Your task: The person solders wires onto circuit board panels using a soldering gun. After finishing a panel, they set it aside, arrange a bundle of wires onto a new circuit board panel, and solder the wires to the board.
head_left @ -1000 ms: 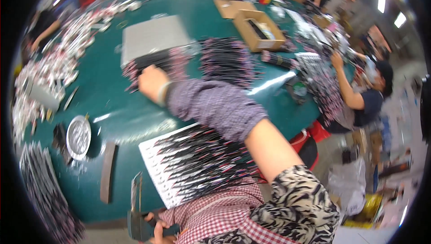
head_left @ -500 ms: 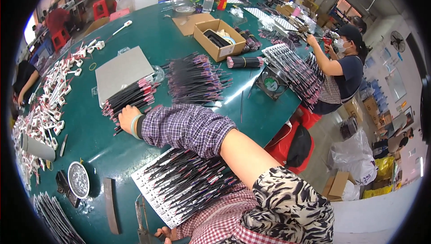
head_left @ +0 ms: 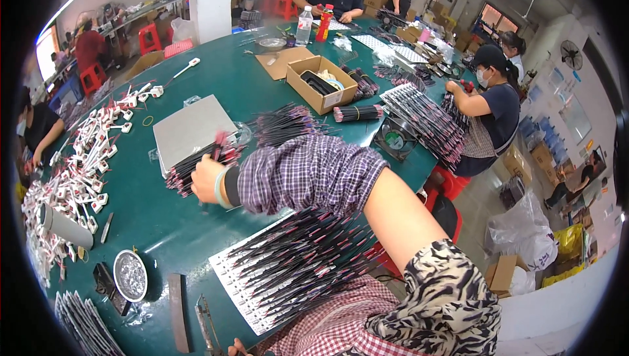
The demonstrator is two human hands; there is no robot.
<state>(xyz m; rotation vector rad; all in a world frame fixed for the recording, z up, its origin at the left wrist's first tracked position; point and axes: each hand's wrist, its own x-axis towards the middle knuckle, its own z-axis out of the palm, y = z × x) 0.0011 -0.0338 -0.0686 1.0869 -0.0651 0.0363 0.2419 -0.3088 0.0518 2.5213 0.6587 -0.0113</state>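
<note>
My right hand (head_left: 208, 180) is at the left of a loose pile of thin black wires with pink ends (head_left: 187, 169), beside a grey flat board (head_left: 195, 132). Its fingers are closed around a few black wires (head_left: 217, 149), whose pink tips stick up, blurred. My left hand (head_left: 237, 348) shows only as fingertips at the lower edge, near a slim metal tool (head_left: 206, 322); its grip is hidden. Between my arms lies a white perforated board (head_left: 246, 290) with rows of black pink-tipped wires (head_left: 295, 257) across it.
A metal bowl (head_left: 131, 276), a dark flat bar (head_left: 177, 313), a grey cylinder (head_left: 65, 226) and many white connector pieces (head_left: 78, 179) lie to the left. Beyond stand a cardboard box (head_left: 321, 87), another wire pile (head_left: 285, 125) and a small fan (head_left: 396, 138). Co-workers sit around the green table (head_left: 137, 215).
My right hand has lifted slightly from the wire pile, with a few wires now upright in its fingers. The whole view has shifted, so the table things sit lower and further right.
</note>
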